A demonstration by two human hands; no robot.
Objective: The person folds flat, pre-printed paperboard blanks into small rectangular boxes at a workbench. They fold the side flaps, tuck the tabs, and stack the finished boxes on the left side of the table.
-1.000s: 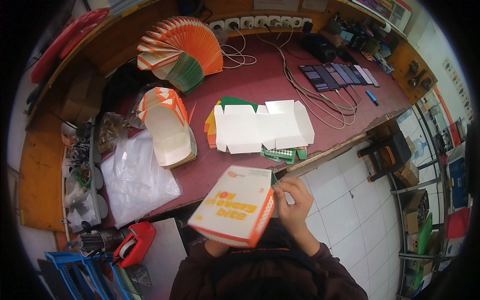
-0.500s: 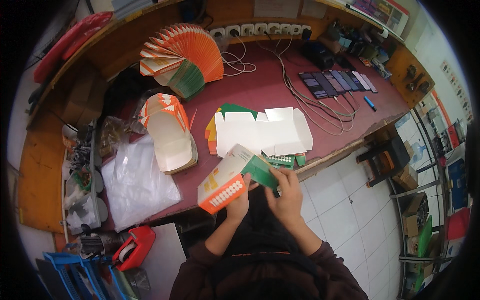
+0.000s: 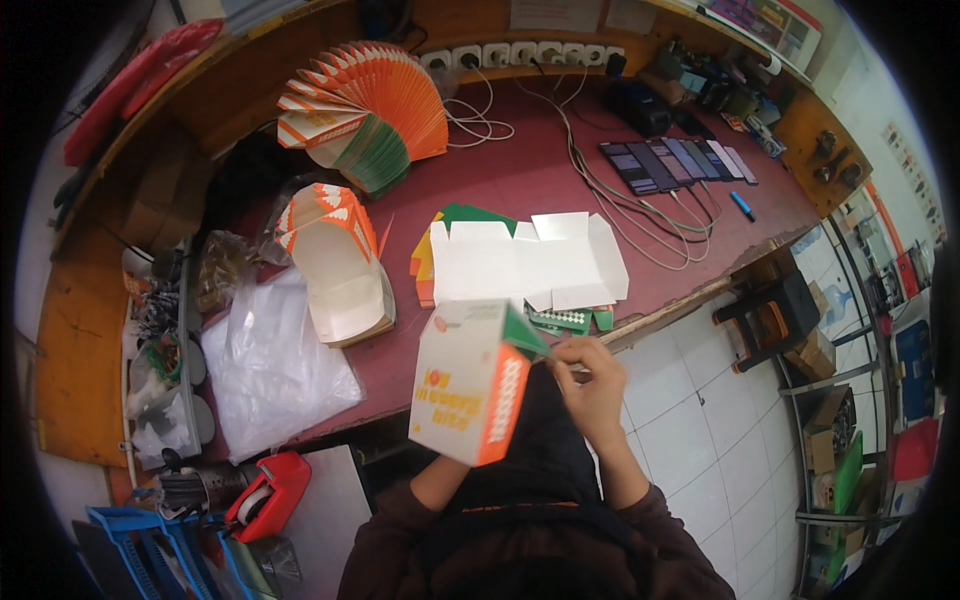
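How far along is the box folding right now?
Done: one carton is popped up into box shape. In hand: the right hand pinches its green end flap; the left hand is hidden behind it. Left: flat blanks and fanned stacks on the table.

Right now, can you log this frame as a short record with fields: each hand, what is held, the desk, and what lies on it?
Held item: carton, white and orange, partly folded up
Right hand: pinching the carton's green flap
Left hand: hidden behind the carton
Desk: dark red top
In front: flat white carton blanks
Far left: fanned stack of orange blanks
Left: clear plastic bag
Lower left: red tape dispenser
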